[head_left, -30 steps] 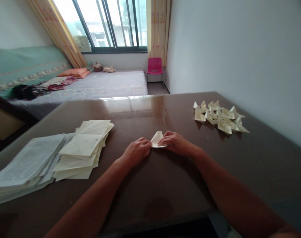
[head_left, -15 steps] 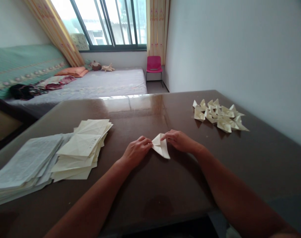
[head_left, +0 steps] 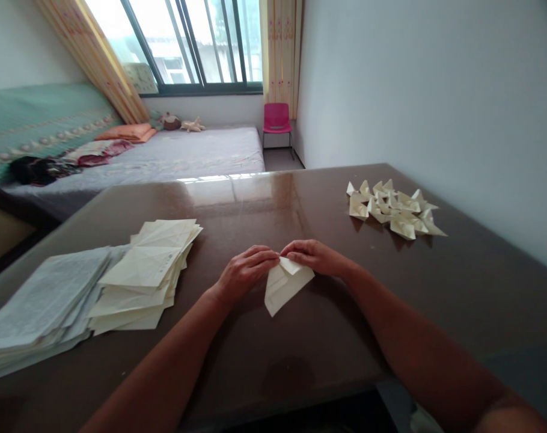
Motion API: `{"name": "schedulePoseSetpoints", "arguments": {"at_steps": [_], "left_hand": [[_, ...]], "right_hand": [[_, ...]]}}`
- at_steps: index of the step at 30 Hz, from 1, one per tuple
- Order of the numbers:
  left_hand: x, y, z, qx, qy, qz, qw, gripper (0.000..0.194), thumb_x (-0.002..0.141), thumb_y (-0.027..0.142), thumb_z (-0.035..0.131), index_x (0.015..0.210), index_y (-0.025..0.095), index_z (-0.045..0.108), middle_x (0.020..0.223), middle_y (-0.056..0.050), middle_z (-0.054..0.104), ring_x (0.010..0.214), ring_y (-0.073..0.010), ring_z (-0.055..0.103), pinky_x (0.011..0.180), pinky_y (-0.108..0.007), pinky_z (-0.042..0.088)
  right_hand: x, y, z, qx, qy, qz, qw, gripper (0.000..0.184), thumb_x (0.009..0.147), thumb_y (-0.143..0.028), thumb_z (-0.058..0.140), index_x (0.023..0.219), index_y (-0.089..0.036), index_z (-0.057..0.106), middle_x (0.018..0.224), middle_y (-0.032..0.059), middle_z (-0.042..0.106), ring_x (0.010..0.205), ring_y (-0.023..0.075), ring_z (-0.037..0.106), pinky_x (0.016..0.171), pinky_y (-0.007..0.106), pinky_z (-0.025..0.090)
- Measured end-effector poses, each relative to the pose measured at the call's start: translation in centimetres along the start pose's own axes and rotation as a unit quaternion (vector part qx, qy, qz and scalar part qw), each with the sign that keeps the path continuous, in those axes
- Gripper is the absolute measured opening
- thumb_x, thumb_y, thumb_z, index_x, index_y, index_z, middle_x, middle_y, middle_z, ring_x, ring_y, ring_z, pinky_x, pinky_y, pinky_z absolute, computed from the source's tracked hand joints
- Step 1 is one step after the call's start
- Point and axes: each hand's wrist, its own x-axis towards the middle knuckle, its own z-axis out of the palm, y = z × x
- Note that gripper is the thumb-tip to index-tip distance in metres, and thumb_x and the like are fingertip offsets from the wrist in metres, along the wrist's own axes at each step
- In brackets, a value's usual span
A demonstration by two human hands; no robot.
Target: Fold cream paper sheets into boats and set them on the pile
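A cream sheet of folded paper (head_left: 288, 288) is between my hands, just above or on the brown table, with its pointed end toward me. The fingers of my left hand (head_left: 246, 269) pinch its upper left corner. My right hand (head_left: 316, 255) grips its upper right edge, thumb along a small folded flap. The two sets of fingertips nearly meet at the top of the paper, and they hide that edge. Further right stands a cluster of folded paper boats (head_left: 393, 207), made of similar cream paper.
On the left of the brown table (head_left: 237, 373) lie a fanned stack of creased cream sheets (head_left: 149, 258) and a pile of grey printed paper (head_left: 43, 300). Beyond the table are a bed (head_left: 210, 147), a pink chair (head_left: 276, 118) and a white wall (head_left: 427, 90) at right.
The folded paper has been turned, so its point now faces down toward me. My right hand has shifted left to the paper's top, close to my left fingertips.
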Motion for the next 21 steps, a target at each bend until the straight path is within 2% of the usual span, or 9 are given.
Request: {"name": "schedulePoseSetpoints", "arguments": {"at_steps": [4,7,9,15,17,21], "left_hand": [[-0.1,-0.1,0.1,0.003,0.004,-0.007,1.000,0.021,0.092,0.017,0.049,0.108,0.017,0.062,0.107,-0.009,0.068,0.103,-0.0190,0.059,0.088,-0.034,0.053],[-0.3,-0.4,0.4,0.018,0.008,-0.027,0.999,0.022,0.092,0.018,0.048,0.109,0.017,0.062,0.108,-0.009,0.068,0.104,-0.0191,0.058,0.088,-0.035,0.053],[-0.3,-0.7,0.6,0.032,-0.006,-0.041,0.999,0.024,0.092,0.019,0.048,0.111,0.017,0.062,0.109,-0.009,0.067,0.104,-0.0195,0.058,0.088,-0.036,0.053],[-0.4,-0.8,1.0,0.045,-0.031,-0.124,0.991,0.030,0.092,0.014,0.042,0.115,0.018,0.063,0.115,-0.008,0.065,0.106,-0.0184,0.056,0.095,-0.037,0.050],[-0.5,-0.5,1.3,0.030,-0.075,-0.128,0.989,0.029,0.092,0.023,0.048,0.117,0.019,0.062,0.116,-0.008,0.065,0.109,-0.0191,0.055,0.096,-0.036,0.049],[-0.5,0.5,1.8,0.057,-0.163,-0.119,0.978,0.045,0.086,0.046,0.056,0.120,0.017,0.060,0.120,-0.008,0.063,0.114,-0.0234,0.052,0.098,-0.038,0.048]], "right_hand": [[-0.3,-0.2,-0.1,0.107,-0.021,0.026,0.994,0.040,0.086,-0.045,0.055,0.110,-0.013,0.060,0.077,0.0004,0.061,0.066,0.0104,0.050,0.056,0.020,0.036],[-0.3,-0.1,0.2,0.157,-0.029,0.032,0.987,0.040,0.083,-0.046,0.059,0.105,-0.014,0.059,0.077,0.0003,0.062,0.067,0.0104,0.052,0.057,0.021,0.038],[-0.1,0.1,0.4,0.168,-0.010,0.039,0.985,0.038,0.079,-0.045,0.064,0.099,-0.014,0.058,0.078,0.0012,0.064,0.069,0.0118,0.055,0.060,0.022,0.041],[0.3,1.4,0.5,0.045,0.125,0.099,0.986,0.020,0.075,-0.031,0.066,0.085,-0.016,0.058,0.078,0.0016,0.066,0.073,0.0136,0.062,0.061,0.023,0.045],[0.5,1.7,0.7,0.006,0.145,0.107,0.984,0.015,0.075,-0.028,0.064,0.085,-0.017,0.058,0.076,0.0005,0.066,0.071,0.0126,0.061,0.062,0.022,0.045],[0.7,1.8,1.1,-0.089,0.170,0.084,0.978,0.008,0.076,-0.021,0.063,0.082,-0.017,0.062,0.076,-0.0003,0.063,0.063,0.0093,0.056,0.060,0.021,0.044]]}}
